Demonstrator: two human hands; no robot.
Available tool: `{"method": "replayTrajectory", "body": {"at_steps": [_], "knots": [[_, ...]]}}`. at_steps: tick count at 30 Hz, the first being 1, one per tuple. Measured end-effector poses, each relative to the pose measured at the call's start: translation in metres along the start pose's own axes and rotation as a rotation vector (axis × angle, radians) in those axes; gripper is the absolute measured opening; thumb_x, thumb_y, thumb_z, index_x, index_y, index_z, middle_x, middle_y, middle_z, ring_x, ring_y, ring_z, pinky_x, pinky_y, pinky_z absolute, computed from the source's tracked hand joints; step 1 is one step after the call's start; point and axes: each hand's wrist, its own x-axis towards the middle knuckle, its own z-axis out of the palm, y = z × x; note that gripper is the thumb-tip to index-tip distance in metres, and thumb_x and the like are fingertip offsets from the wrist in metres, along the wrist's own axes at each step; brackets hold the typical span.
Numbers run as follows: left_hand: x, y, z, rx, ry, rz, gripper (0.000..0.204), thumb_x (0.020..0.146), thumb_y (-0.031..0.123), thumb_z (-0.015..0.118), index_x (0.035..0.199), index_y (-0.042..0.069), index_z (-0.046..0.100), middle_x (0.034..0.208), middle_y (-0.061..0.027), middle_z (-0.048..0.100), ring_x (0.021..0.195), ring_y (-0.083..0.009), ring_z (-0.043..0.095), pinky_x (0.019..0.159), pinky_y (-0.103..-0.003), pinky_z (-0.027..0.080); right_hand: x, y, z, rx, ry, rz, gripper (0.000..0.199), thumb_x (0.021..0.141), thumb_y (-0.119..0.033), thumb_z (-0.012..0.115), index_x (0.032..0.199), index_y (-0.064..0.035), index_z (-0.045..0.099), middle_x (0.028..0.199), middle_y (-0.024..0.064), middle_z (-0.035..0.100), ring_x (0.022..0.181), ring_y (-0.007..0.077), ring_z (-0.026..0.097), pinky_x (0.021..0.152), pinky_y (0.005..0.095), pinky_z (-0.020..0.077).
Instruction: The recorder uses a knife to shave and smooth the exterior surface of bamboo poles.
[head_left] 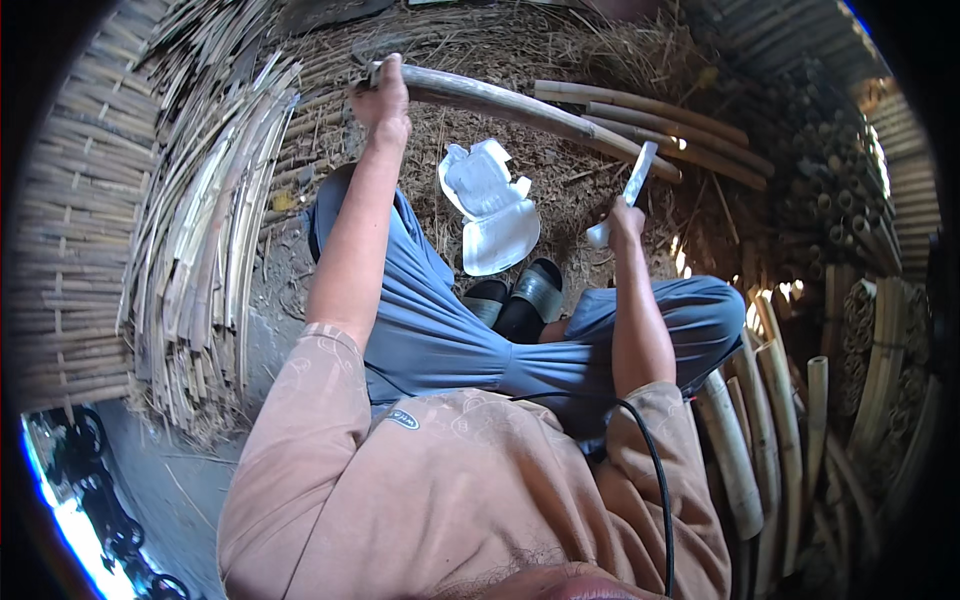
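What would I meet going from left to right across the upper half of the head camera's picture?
Slatted wall → pile of split strips → left hand → white packaging → right hand → stacked poles.

A person in a tan shirt [450, 480] and blue-grey trousers [440, 340] sits, knees apart, on an earth floor [570, 212] littered with straw, seen from above. The outstretched left hand [383, 100] grips one end of a long bamboo pole [520, 108], which slopes down to the right. The right hand [626, 220] holds a pale-bladed knife [640, 176] near the pole's other end; whether they touch is unclear. Between the knees, before dark sandals [540, 288], lies a shiny white torn sheet [500, 240]. Split bamboo strips [215, 220] line the floor's left edge, beside a woven wall [75, 250]. Cut bamboo stalks [735, 470] crowd its right edge.
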Motion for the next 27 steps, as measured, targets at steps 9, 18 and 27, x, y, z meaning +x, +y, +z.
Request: {"method": "replayTrajectory", "body": {"at_steps": [9,18,27], "knots": [[0.003,-0.007,-0.004,0.054,-0.002,-0.084,0.075,0.072,0.038,0.091,0.122,-0.007,0.057,0.117,-0.0179,0.067,0.101,-0.0254,0.066,0.092,-0.037,0.053,-0.05,-0.027,0.012,-0.104,-0.303,-0.485,0.04,0.099,-0.038,0.065,0.102,0.0015,0.067,0.07,0.0056,0.064,0.057,0.0166,0.062,0.054,0.0362,0.0493],[-0.003,-0.009,0.006,-0.051,0.036,0.036,0.051,0.076,0.032,0.088,0.103,0.0,0.059,0.094,-0.0087,0.068,0.084,-0.0184,0.063,0.08,-0.035,0.053,-0.051,-0.021,0.018,-0.123,-0.452,-0.591,0.042,0.098,-0.041,0.065,0.11,-0.0005,0.069,0.079,0.0115,0.069,0.07,0.0222,0.067,0.067,0.0401,0.052],[0.003,-0.003,-0.004,0.01,-0.07,0.03,0.047,0.078,0.041,0.079,0.095,0.0,0.06,0.093,-0.0119,0.071,0.085,-0.0215,0.065,0.082,-0.037,0.052,-0.019,-0.017,0.011,-0.269,0.05,-0.188,0.045,0.1,-0.041,0.065,0.106,0.0035,0.066,0.076,0.007,0.066,0.069,0.0202,0.068,0.064,0.0373,0.0522]]}}
